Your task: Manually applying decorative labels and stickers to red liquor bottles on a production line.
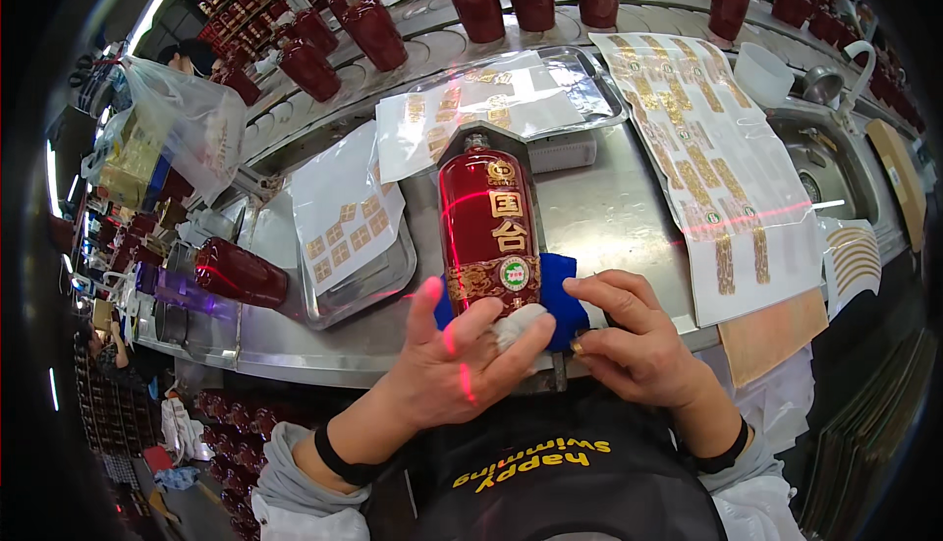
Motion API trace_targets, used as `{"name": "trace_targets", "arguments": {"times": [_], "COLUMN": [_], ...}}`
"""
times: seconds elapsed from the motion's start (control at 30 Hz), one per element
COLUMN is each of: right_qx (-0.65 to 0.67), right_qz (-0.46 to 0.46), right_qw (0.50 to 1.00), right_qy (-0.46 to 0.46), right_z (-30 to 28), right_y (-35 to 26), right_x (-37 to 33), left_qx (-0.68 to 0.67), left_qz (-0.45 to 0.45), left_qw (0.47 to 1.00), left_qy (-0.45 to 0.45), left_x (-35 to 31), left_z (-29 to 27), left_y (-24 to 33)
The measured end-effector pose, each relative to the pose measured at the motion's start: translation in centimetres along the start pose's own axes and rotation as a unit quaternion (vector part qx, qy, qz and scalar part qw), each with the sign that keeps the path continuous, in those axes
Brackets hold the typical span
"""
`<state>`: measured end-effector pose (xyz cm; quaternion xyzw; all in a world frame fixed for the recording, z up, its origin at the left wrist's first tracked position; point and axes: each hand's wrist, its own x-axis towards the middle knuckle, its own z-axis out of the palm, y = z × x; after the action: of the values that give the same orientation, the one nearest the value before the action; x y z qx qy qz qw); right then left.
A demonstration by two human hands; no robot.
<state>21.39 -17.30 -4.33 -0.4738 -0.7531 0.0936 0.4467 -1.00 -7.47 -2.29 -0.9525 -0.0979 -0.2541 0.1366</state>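
Observation:
A dark red glass bottle [476, 207] lies on its back in a dark holder, with its neck pointing away from me. Gold characters, a patterned gold band and a round green-and-white emblem decorate its front. At its lower end, my left hand [462, 359] has a wad of white cloth [521, 328] between its fingers, close against the glass. Blue cloth [558, 290] shows on both sides of the bottle's base. Beside the blue cloth's right edge, my right hand [634, 340] has thumb and fingers drawn together; what they hold, if anything, is too small to name.
Sheets of gold decals [697, 168] lie right; more decal sheets [442, 113] rest on a metal tray behind the bottle. Another tray [363, 285] with a sheet sits left, near a lying red bottle [241, 273]. Red bottles [474, 0] stand along the back. A sink [820, 163] is far right.

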Motion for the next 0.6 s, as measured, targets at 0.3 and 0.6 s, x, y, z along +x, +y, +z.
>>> {"name": "trace_targets", "arguments": {"times": [0.3, 0.6], "right_qx": [-0.006, 0.004], "right_qz": [0.024, 0.005], "right_qw": [1.000, 1.000], "right_qy": [-0.001, -0.017], "right_z": [-0.6, 0.0], "right_y": [-0.1, -0.9], "right_x": [-0.1, 1.3], "left_qx": [0.012, -0.079], "left_qz": [-0.038, -0.180], "left_qw": [0.995, 0.978], "left_qy": [0.091, 0.065], "left_x": [-1.6, -5.8], "left_z": [0.7, 0.2], "left_y": [-0.1, 1.2]}}
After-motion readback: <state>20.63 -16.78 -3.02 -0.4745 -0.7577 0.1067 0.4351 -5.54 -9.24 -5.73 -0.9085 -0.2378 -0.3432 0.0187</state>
